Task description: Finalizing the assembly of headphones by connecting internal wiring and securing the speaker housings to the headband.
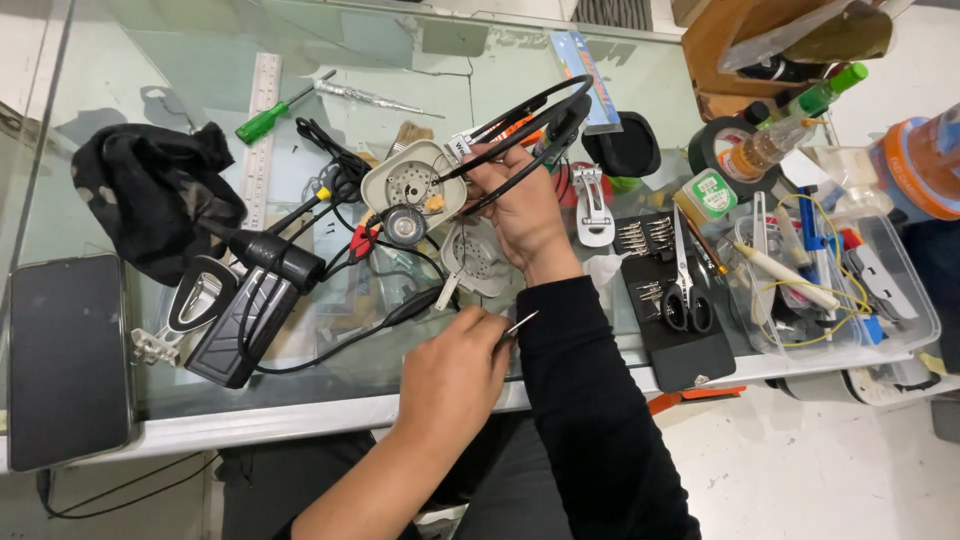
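Item nearest the camera: left hand (452, 372), bare forearm, lower centre of the frame. Its fingers were pinched narrow on a thin metal tool (521, 322), whose tip stuck out to the right of the fingertips, over the front edge of the glass table (300, 415).

Right hand (527, 212), black sleeve, centre of the frame. Its fingers were closed around a black headband (545, 110) that arched up and right from the fingertips. The band ran on leftward into a pale, round earcup shell (412, 183), open side up, just left of the fingertips and held above the table. A second pale shell (478, 258) lay below the hand, on the glass.

Clear plastic tray (905, 285), right of the frame: held yellow wire (815, 335), a white pen-like tool and small blue and red parts, not individually distinguishable.

Black mat (680, 345), just left of the tray: carried scissors (686, 285) and rows of small metal bits (645, 236).

Wooden holder (735, 40), upper right: contents unclear.

Other pieces: green-handled screwdriver (268, 120) and white ruler (262, 130), upper left; dark cloth (150, 195), left; black phone (68, 360), lower left, face up; black handheld device with cables (250, 300), between phone and shells.
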